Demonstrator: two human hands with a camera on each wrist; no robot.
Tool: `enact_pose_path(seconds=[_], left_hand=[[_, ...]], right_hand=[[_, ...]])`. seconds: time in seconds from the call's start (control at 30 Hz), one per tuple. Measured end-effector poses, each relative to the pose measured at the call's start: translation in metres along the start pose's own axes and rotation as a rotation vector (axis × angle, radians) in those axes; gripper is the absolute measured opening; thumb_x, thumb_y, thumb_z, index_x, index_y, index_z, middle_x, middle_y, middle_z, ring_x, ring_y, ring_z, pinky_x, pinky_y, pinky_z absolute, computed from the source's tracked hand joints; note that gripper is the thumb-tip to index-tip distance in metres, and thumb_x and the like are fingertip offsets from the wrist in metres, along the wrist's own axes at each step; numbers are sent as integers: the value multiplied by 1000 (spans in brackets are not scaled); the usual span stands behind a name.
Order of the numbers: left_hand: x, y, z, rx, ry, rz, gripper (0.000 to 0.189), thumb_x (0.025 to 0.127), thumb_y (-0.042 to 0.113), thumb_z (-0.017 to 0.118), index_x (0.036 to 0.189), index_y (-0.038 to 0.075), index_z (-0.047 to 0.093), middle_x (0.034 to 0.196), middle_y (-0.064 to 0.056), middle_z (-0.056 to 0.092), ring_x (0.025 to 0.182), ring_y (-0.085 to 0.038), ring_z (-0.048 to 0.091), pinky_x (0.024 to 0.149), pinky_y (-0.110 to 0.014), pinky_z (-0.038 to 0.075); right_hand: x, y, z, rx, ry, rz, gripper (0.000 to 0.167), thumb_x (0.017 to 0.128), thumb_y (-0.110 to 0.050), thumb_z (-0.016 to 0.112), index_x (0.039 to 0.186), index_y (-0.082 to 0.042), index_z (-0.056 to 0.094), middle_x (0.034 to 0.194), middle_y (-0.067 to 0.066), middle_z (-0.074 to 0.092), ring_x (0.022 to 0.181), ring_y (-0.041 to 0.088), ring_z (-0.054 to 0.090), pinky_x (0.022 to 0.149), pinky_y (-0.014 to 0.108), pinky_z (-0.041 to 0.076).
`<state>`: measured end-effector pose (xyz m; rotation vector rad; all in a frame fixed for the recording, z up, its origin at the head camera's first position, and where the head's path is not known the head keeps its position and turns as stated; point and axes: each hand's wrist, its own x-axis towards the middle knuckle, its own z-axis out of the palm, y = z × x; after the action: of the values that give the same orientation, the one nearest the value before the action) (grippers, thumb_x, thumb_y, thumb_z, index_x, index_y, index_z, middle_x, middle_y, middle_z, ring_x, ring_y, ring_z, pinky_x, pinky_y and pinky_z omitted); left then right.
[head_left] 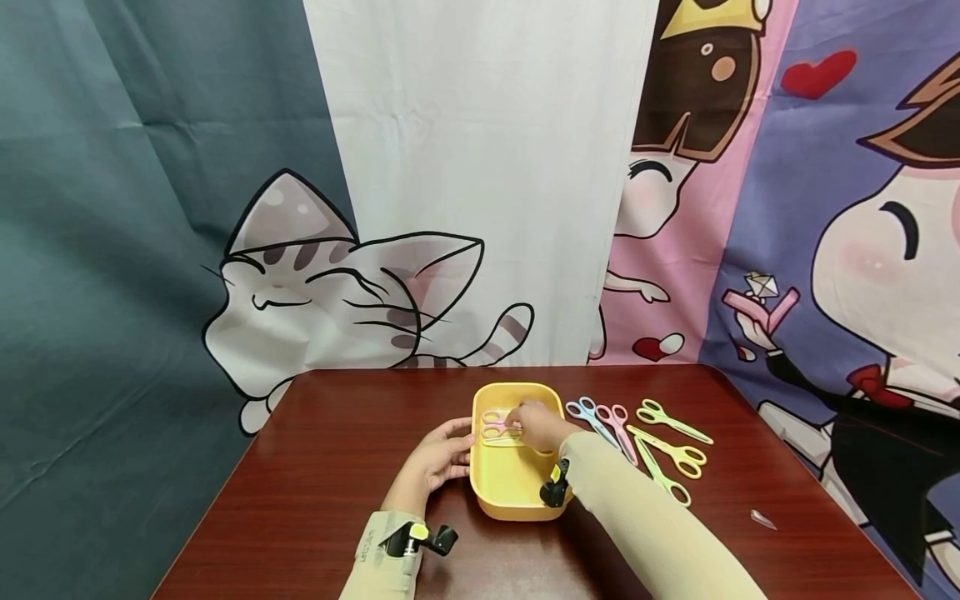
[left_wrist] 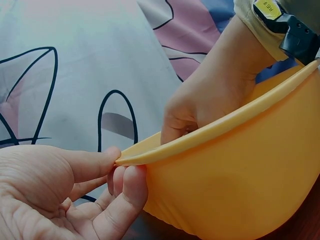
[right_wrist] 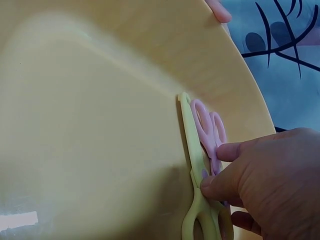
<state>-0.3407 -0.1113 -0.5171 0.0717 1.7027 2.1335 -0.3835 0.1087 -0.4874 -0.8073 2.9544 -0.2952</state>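
Observation:
A yellow plastic tub [head_left: 506,492] stands on the table, and my left hand [head_left: 442,454] pinches its left rim between thumb and fingers. My right hand [head_left: 542,427] is inside the tub, its fingers curled at two pairs of scissors near the far end. In the right wrist view the yellow scissors [right_wrist: 189,130] lie lengthwise on the tub floor, the thumb and fingers of that hand gripping them near the pivot. Beside them, against the wall, are pink scissors [right_wrist: 202,117], touched by one finger. The fingertips behind the scissors are partly hidden.
Right of the tub lie blue scissors [head_left: 592,414], pink scissors [head_left: 621,429], yellow scissors [head_left: 675,454] and two green pairs, one farther back [head_left: 675,422]. A small clear piece [head_left: 762,519] lies near the table's right side. A printed curtain [head_left: 487,167] hangs behind the table.

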Motion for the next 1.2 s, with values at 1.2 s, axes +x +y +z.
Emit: enact_pose_path(seconds=[1.2], left_hand=[[-3,-1,3,20,1,13,50,94,13,55,140,7,37,94,-17,60,65,-16,59,57,-31,54]], right_hand=[[-10,13,-38,424,152,67,33,80,1,67,112,-7,62,106,11,59,97,25,55,83,40,46]])
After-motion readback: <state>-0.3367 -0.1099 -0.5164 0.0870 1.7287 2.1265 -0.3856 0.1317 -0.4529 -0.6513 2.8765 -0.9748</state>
